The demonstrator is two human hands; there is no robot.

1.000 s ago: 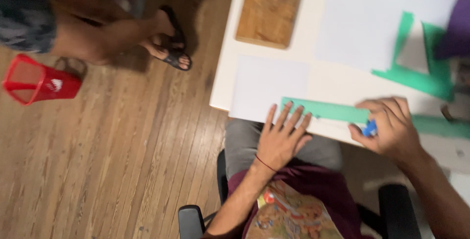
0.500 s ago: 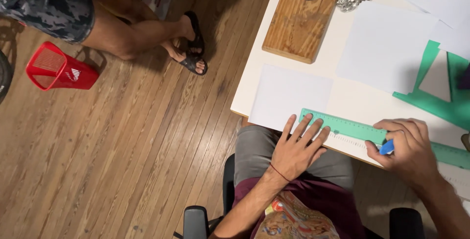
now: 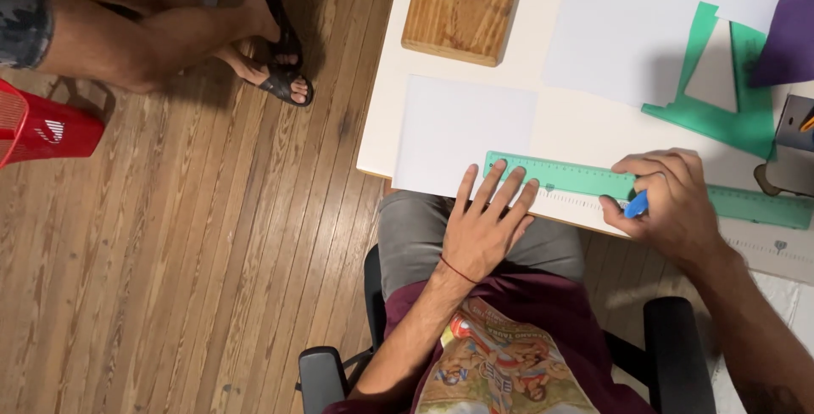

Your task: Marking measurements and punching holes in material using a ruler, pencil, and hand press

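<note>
- The left hand (image 3: 485, 229) is lying flat with its fingers spread, pressing down on the left end of a long green plastic ruler (image 3: 564, 176); its fingertips are reaching over the ruler's near edge
- The right hand (image 3: 670, 202) is curling around a small blue pen-like tool (image 3: 637, 204), pinching it between thumb and fingers; the tool's tip is sitting against the ruler's near edge, about midway along it
- The green ruler is lying along the near edge of the white bench (image 3: 585, 130), running from left to right; its right part is showing again past the right hand
- A white sheet of paper (image 3: 462, 130) is lying under the ruler's left end, close to the bench's near left corner; a larger white sheet (image 3: 623, 28) is lying further in
- A rectangular wooden board (image 3: 464, 5) is resting along the bench's left edge, toward the far side
- A green paper cut-out with a triangular opening (image 3: 721, 113) is lying toward the bench's right edge
- Another person's bare legs and a black sandal (image 3: 280, 58) are resting on the wooden plank floor (image 3: 195, 253), left of the bench; a red mesh basket (image 3: 42, 130) is standing nearby
</note>
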